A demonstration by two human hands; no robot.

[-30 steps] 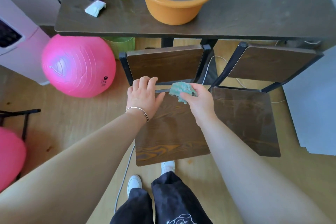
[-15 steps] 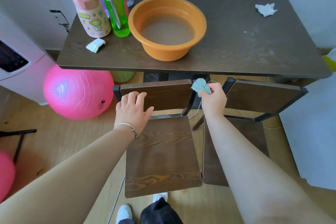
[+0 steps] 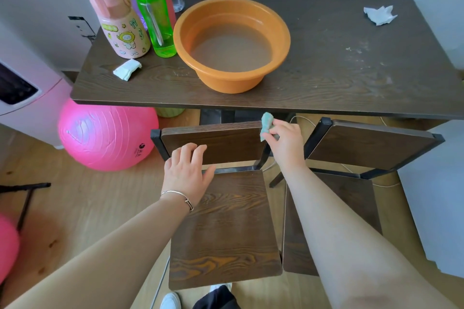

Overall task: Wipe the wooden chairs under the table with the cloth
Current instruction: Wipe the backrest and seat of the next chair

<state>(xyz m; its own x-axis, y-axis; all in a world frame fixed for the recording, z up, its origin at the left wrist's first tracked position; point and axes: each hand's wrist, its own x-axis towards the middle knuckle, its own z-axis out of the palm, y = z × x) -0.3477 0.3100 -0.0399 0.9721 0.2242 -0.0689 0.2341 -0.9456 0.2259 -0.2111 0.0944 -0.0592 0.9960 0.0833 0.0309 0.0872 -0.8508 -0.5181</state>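
While the right grip (image 3: 286, 140) pinches the cloth (image 3: 266, 125) at the upper right corner of the middle chair (image 3: 226, 233), the left grip (image 3: 187, 173) rests loose by the seat's back edge. Wiping seems early; second chair (image 3: 371, 143), frame right, likely untouched.

My left hand (image 3: 187, 170) wears a thin silver bangle (image 3: 178, 195) with a small clasp at the wrist. Both my forearms are bare. At the bottom edge show my dark trousers (image 3: 216, 300) and white shoes (image 3: 170, 301)
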